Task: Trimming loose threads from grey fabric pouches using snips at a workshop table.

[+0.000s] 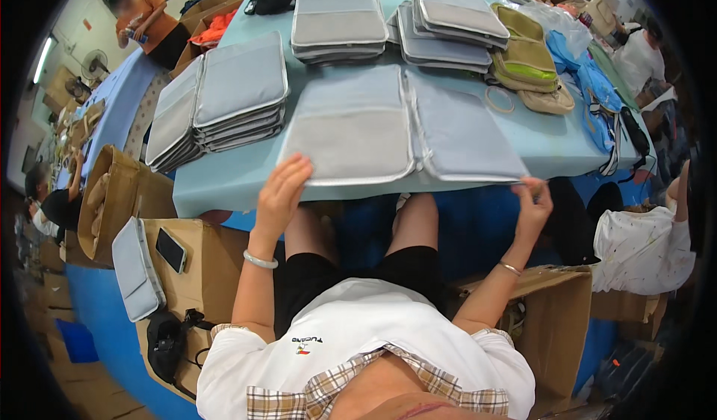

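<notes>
A grey fabric case [351, 144] with white edging lies spread in two panels at the table's near edge. Its left panel has a pocket seam across it, and the right panel [467, 136] is plain and bluish grey. My left hand [284, 185] grips the near left corner, fingers close together on top and thumb hidden. My right hand [533, 197] pinches the near right corner between thumb and fingers. Beyond the spread case stand stacks of similar cases: one at left [243, 84], one at back centre [337, 20] and one at back right [455, 20].
Olive bags [526, 58], a tape roll [499, 99] and blue bags [594, 106] lie on the table's right. A carton at my left holds a phone [171, 250], a grey case [137, 271] and a black pouch [166, 345]. Another open carton [556, 323] stands at my right. Other people work nearby.
</notes>
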Motion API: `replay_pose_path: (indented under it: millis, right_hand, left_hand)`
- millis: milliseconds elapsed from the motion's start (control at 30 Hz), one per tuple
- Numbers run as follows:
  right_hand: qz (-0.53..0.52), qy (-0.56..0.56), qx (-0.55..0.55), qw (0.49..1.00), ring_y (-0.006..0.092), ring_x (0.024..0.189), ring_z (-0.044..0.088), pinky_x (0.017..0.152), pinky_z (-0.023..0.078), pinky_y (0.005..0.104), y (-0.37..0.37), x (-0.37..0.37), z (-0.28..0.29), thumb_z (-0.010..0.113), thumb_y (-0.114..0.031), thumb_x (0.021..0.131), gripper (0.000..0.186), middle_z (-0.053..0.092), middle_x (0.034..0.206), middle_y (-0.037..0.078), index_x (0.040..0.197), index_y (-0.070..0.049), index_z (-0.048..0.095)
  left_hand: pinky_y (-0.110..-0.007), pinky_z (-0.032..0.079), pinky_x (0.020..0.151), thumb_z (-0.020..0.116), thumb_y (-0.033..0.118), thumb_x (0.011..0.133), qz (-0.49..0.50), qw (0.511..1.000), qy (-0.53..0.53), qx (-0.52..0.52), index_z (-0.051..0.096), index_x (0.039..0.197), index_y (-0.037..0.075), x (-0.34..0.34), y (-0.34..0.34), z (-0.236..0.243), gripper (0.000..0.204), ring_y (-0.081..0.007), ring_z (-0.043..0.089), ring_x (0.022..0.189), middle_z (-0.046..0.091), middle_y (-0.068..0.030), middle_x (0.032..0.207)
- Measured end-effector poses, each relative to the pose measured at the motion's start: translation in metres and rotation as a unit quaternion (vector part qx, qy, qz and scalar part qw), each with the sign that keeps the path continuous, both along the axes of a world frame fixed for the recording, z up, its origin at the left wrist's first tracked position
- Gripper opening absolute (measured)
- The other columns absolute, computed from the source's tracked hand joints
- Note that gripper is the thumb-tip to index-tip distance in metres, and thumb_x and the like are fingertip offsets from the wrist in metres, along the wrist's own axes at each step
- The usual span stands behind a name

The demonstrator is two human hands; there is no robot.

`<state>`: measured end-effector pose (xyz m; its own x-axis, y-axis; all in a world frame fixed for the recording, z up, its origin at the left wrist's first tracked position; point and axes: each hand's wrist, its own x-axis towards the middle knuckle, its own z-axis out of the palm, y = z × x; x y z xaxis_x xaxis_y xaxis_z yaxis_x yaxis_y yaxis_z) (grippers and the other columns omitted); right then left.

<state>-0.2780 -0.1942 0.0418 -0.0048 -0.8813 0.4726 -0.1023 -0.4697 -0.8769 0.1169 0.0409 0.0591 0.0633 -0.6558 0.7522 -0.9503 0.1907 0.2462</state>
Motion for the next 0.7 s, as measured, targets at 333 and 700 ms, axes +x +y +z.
replay_pose_path:
  millis: [333, 700]
  right_hand:
    - [0.068, -0.013, 0.233, 0.97, 0.0049, 0.056, 0.057, 0.045, 0.032, 0.016, 0.007, 0.0, -0.023, 0.064, -0.017, 0.092, 0.024, 0.058, 0.075, -0.002, 0.113, -0.004, 0.066]
    - [-0.012, 0.037, 0.258, 0.965, 0.0013, 0.048, 0.032, 0.042, 0.025, 0.0206, -0.02, 0.018, -0.041, 0.061, -0.032, 0.096, 0.035, 0.057, 0.075, -0.003, 0.113, -0.002, 0.067]
  left_hand:
    - [-0.047, 0.034, 0.108, 0.075, 0.019, 0.077, 0.005, 0.976, 0.03, 0.218, 0.066, 0.112, 0.01, -0.001, 0.013, -0.011, 0.037, -0.0302, 0.051, 0.125, 0.061, -0.0077, 0.125]
    - [-0.042, 0.043, 0.1, 0.065, 0.005, 0.084, -0.133, 0.979, 0.023, 0.154, 0.063, 0.112, 0.008, -0.026, -0.086, 0.006, 0.029, -0.031, 0.051, 0.124, 0.06, -0.0082, 0.126]
